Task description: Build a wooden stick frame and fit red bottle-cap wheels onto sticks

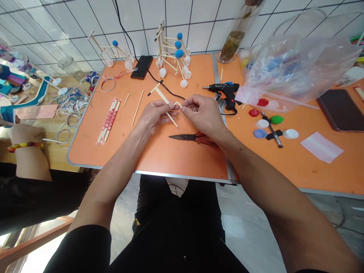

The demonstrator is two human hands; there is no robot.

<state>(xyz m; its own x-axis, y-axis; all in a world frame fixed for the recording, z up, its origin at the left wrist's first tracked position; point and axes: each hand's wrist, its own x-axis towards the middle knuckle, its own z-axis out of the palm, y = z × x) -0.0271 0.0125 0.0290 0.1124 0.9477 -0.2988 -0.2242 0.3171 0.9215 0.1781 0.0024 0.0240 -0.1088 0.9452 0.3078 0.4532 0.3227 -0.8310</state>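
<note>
My left hand and right hand are both pinched shut on a little joint of thin wooden sticks, held up over the orange table. Left has the long pieces, right's fingertips are on a short bit. Red-handled needle-nose pliers lie just below, near the metal front edge. There's open orange surface to the left, around a loose stick and paper-wrapped chopsticks. A black hot glue gun sits off to the right.

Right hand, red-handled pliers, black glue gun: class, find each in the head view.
Right hand (203, 113), head view, on its back.
Red-handled long-nose pliers (200, 137), head view, on the handles.
Black glue gun (223, 90), head view, on its body.
</note>
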